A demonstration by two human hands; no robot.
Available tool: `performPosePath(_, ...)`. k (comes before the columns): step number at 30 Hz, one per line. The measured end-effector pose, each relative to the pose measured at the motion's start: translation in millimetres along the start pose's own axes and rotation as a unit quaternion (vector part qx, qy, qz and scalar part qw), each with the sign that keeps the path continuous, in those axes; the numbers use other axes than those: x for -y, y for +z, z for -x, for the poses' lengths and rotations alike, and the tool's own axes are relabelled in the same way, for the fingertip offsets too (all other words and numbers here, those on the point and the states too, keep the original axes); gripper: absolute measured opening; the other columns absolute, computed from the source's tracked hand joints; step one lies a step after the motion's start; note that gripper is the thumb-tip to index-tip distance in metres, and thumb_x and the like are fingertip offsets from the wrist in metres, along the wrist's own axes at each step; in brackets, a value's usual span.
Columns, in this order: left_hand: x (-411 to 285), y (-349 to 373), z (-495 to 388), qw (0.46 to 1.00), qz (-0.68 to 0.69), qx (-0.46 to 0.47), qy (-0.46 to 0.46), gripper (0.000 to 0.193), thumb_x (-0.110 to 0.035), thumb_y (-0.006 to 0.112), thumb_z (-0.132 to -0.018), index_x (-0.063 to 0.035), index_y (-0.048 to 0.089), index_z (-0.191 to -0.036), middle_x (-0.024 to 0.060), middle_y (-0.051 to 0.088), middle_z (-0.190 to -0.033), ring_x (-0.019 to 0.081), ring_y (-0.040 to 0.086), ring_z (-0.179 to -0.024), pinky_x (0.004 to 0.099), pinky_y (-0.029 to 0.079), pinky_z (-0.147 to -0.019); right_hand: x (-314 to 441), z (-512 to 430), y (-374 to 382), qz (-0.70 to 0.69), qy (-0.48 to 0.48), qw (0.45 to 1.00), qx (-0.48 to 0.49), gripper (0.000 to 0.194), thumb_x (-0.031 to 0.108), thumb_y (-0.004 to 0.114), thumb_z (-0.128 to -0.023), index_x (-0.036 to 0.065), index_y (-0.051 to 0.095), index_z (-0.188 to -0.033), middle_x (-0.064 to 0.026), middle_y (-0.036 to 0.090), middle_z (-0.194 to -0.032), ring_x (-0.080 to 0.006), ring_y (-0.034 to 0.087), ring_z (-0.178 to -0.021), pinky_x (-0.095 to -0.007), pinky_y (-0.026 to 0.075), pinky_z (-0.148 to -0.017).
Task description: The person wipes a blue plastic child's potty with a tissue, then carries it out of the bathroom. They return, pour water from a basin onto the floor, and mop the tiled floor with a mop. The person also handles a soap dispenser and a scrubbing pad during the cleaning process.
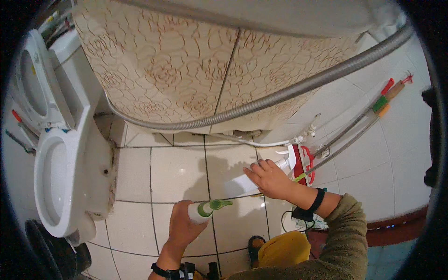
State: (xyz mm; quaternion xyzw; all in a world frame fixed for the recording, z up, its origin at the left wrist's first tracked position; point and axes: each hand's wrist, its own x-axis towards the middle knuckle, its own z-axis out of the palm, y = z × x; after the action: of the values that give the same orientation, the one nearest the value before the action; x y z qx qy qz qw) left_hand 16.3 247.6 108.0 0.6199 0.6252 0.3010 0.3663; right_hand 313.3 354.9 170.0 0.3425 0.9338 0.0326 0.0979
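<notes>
My left hand (pixel 184 223) is wrapped around a white pump bottle (pixel 198 214) whose collar and pump head (pixel 217 204) are green. The spout points to the right. Right of it, my right hand (pixel 268 179) grips a white spray bottle (pixel 239 185) around its upper body. This bottle lies tilted in the view, its trigger head (pixel 289 156) up and to the right and its base down to the left. Both bottles are above the tiled floor (pixel 178 171). Part of the spray bottle's body is hidden under my fingers.
A white toilet (pixel 75 168) with raised lid stands at the left, a black bin (pixel 52 248) below it. A red broom (pixel 300 164) and long handles (pixel 350 129) lean on the right wall. A grey corrugated hose (pixel 266 101) hangs across a patterned cover (pixel 189 66).
</notes>
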Motion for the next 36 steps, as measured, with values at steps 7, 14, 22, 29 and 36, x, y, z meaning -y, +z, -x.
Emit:
performPosePath(7, 7, -31, 2, 0.999, -0.009, -0.033, 0.033, 0.062, -0.016, 0.087, -0.056, -0.0026, 0.054, -0.107, 0.0167, 0.057, -0.105, 0.0351, 0.055, -0.102, 0.0424, 0.047, -0.087, -3, 7, -100, 0.096, -0.02, 0.993, -0.067, 0.044, 0.015, 0.059, -0.073, -0.003, 0.057, -0.113, -0.011, 0.054, -0.107, -0.0255, 0.05, -0.098, -0.0355, 0.04, -0.085)
performPosePath(14, 66, -54, 13, 0.996, -0.04, -0.076, -0.017, 0.071, -0.019, 0.088, -0.052, -0.0022, 0.05, -0.11, 0.0177, 0.055, -0.105, 0.0364, 0.052, -0.104, 0.0449, 0.045, -0.089, -4, 45, -197, 0.146, -0.004, 0.987, -0.072, 0.047, 0.012, 0.061, -0.07, 0.0, 0.057, -0.116, -0.0089, 0.055, -0.11, -0.0237, 0.05, -0.097, -0.0342, 0.04, -0.085)
performPosePath(22, 140, -87, 0, 0.989, -0.026, -0.143, -0.022, 0.074, -0.014, 0.087, -0.05, -0.0008, 0.046, -0.111, 0.0184, 0.051, -0.107, 0.0368, 0.052, -0.101, 0.0438, 0.044, -0.089, -22, 84, -206, 0.138, 0.067, 0.988, -0.025, 0.054, 0.014, 0.067, -0.065, 0.001, 0.056, -0.117, -0.0078, 0.054, -0.108, -0.0241, 0.05, -0.098, -0.0358, 0.041, -0.084)
performPosePath(29, 100, -100, 8, 0.96, 0.004, -0.275, -0.047, 0.072, -0.006, 0.083, -0.056, -0.0012, 0.044, -0.116, 0.0142, 0.048, -0.105, 0.0309, 0.05, -0.102, 0.0396, 0.04, -0.093, -65, 113, -175, 0.06, 0.077, 0.993, 0.06, 0.072, 0.021, 0.078, -0.057, 0.003, 0.054, -0.123, -0.0087, 0.053, -0.109, -0.0256, 0.049, -0.105, -0.0368, 0.041, -0.087)
performPosePath(36, 72, -142, 56, 0.931, 0.108, -0.291, -0.191, 0.069, 0.001, 0.077, -0.066, -0.003, 0.039, -0.123, 0.0111, 0.045, -0.111, 0.0256, 0.047, -0.102, 0.0398, 0.04, -0.092, -89, 158, -131, -0.024, 0.098, 0.98, 0.172, 0.079, 0.03, 0.08, -0.061, 0.001, 0.052, -0.129, -0.0118, 0.051, -0.115, -0.0293, 0.047, -0.108, -0.0414, 0.04, -0.092)
